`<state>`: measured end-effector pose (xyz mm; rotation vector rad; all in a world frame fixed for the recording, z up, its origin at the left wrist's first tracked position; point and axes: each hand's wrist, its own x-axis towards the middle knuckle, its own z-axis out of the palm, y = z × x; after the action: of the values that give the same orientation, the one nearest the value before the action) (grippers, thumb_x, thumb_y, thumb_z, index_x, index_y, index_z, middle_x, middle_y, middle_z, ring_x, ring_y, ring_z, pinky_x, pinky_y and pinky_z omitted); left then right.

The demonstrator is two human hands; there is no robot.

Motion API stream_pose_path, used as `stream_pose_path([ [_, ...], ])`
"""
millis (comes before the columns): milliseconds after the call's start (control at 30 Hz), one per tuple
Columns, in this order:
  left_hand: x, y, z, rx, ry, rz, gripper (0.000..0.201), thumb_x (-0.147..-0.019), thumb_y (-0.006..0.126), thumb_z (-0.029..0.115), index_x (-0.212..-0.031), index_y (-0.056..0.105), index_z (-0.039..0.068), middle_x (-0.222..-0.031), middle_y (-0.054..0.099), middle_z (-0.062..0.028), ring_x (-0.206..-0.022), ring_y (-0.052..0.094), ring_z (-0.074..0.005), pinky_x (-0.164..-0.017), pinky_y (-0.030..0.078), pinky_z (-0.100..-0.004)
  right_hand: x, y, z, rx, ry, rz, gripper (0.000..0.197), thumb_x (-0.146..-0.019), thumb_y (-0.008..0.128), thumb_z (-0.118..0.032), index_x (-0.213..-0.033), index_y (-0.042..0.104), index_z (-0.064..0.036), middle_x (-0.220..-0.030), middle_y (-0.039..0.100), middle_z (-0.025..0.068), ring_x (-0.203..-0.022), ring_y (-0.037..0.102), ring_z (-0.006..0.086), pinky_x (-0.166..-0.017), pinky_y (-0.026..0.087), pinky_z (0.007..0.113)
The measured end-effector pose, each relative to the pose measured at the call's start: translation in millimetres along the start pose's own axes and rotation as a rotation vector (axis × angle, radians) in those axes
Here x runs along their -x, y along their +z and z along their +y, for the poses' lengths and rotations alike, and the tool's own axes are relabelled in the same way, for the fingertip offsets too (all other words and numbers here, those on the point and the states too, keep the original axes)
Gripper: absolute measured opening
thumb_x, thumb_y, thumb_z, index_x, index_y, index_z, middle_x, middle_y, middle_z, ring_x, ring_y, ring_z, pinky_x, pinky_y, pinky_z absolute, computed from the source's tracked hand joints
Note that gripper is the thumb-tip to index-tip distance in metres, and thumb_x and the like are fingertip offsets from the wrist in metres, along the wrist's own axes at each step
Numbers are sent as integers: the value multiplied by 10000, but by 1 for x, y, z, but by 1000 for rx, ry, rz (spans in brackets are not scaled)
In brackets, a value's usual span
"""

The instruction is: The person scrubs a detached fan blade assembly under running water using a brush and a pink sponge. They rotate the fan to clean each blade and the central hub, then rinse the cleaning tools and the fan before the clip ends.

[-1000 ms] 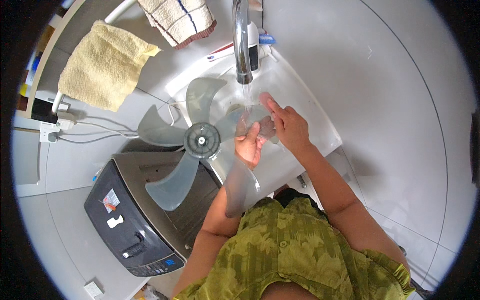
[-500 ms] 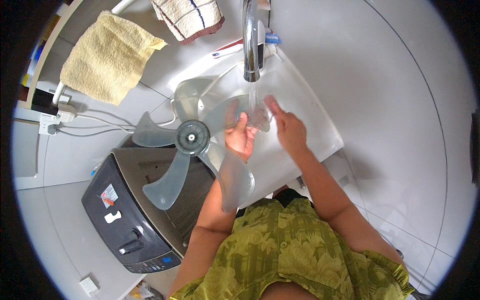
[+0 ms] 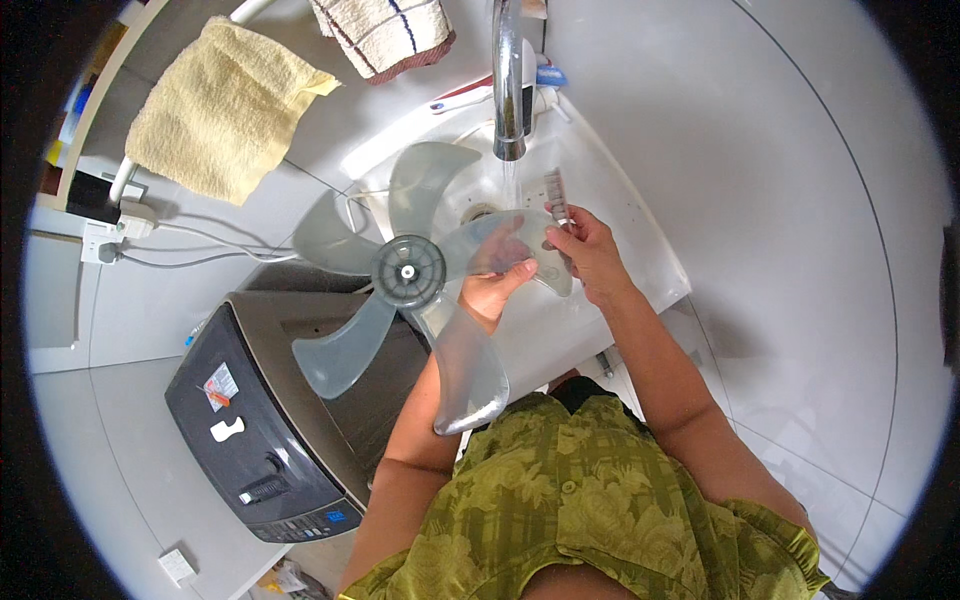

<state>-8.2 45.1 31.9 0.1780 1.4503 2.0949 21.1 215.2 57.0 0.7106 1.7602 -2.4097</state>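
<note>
A translucent grey fan blade assembly (image 3: 408, 272) with several blades is held over the white sink. My left hand (image 3: 497, 285) is closed on one of its blades, thumb on top and fingers showing through from underneath. In my right hand (image 3: 590, 252) is a small brush (image 3: 556, 192), its pale bristled head pointing up and away. The right fingers are closed round its lower part, close to the tip of the held blade. Water runs from the chrome faucet (image 3: 509, 110) just beyond that blade.
The white sink (image 3: 640, 245) has a drain partly behind the blade. A dark washing machine (image 3: 265, 420) stands at the left under the fan. A yellow towel (image 3: 228, 110) and a checked towel (image 3: 390, 35) hang at the back. Cords run to a wall socket (image 3: 100, 243).
The fan has shifted right and turned slightly, so its held blade no longer sits under the water stream. The right hand has come nearer the blade, and the brush now shows clearly.
</note>
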Motion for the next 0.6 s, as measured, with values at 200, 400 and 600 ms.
stream_pose_path([
  [200,7,-4,-5,708,107,134,440,-916,603,322,-1247,482,58,-1171,581,-101,-1040,582,-169,-895,494,-335,-4,-1,24,-103,-110,89,361,-858,655,-163,-1183,545,-51,-806,614,24,-596,488,56,-496,358,210],
  [400,7,-23,-8,648,175,492,234,-932,584,201,-1108,571,47,-1100,634,-109,-1001,604,-175,-872,521,-306,13,-3,30,-221,40,-50,266,-943,540,-221,-1143,539,-45,-781,607,66,-396,347,47,-333,243,198],
  [600,27,-34,-2,450,-3,319,410,-878,611,141,-1267,478,130,-1126,625,-96,-930,597,-169,-804,518,-352,-33,-9,17,-104,-23,182,321,-960,517,-327,-1122,513,-50,-834,622,72,-539,450,59,-350,266,190],
])
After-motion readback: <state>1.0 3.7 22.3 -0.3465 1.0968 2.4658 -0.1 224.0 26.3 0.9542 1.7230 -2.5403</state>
